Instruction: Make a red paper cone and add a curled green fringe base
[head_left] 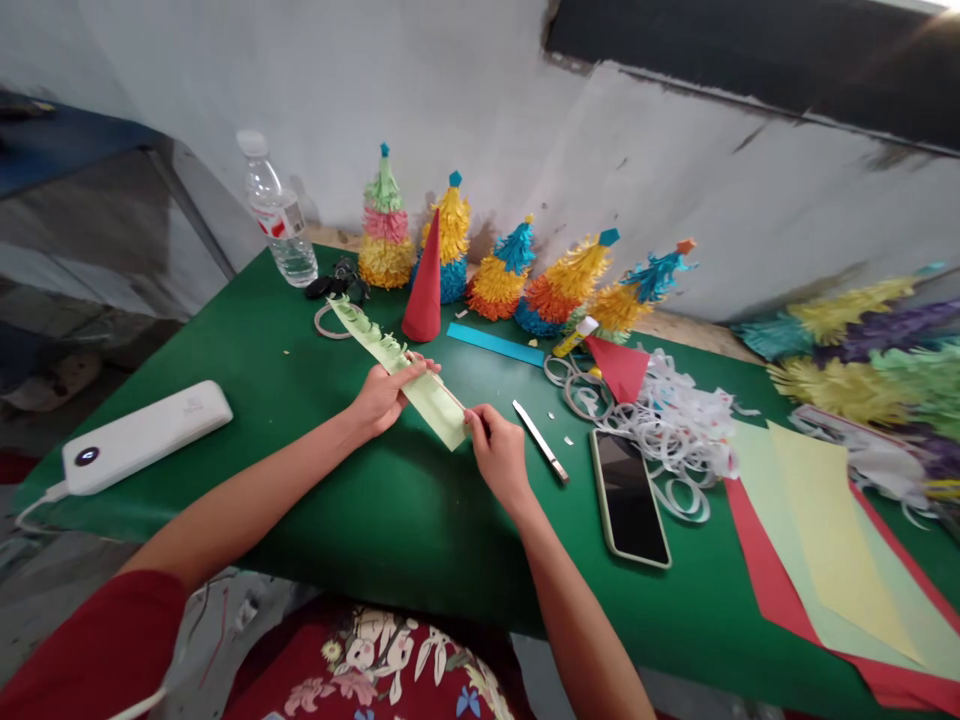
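Note:
A light green paper strip (439, 412) stretches diagonally above the table, its far part cut into curled fringe. My left hand (391, 395) is closed around its middle, thumb on top. At the near end, my right hand (496, 450) pinches the strip's corner. A thin pale line runs along the edge between both hands; I cannot tell whether it is tape or a fold. Behind the strip stand a bare red paper cone (425, 290) and a flat blue paper strip (495, 344). A slim white-and-silver tool (540, 440), perhaps a cutter, lies right of my right hand.
Fringed paper trees (386, 235) line the wall beside a water bottle (281, 225). A white power bank (148, 437) lies left. To the right are a phone (630, 498), curled white strips (679, 420), a glue stick (575, 337) and coloured paper sheets (817, 520).

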